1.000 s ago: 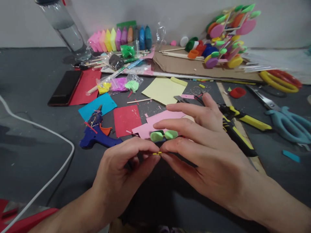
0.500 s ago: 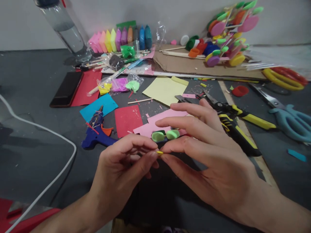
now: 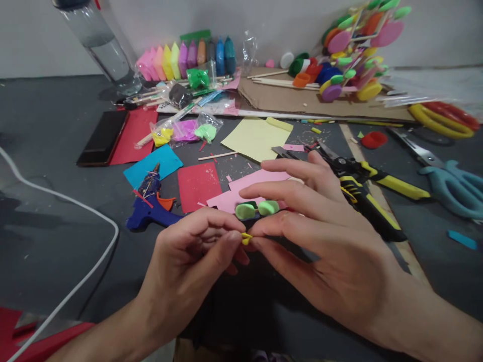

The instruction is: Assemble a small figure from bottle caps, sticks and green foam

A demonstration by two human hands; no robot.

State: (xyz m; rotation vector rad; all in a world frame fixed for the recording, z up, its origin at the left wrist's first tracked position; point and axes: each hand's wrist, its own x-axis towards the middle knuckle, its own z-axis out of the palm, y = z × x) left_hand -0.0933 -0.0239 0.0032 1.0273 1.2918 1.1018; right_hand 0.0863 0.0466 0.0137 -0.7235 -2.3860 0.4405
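- The left hand point(image 3: 188, 266) and right hand point(image 3: 332, 256) pinch one tiny yellow foam scrap point(image 3: 246, 238) between meeting fingertips.
- Two light-green foam ovals point(image 3: 257, 209) lie just behind, on pink paper point(image 3: 249, 187).

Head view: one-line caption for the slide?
Left hand and right hand pinch a tiny yellow piece between fingertips above a dark craft table, near a blue glue gun and foam sheets.

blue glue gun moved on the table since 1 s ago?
No. The blue glue gun lies in the same spot beside the red sheet and under the blue sheet; its small shift in the picture matches theirs, so the camera moved.
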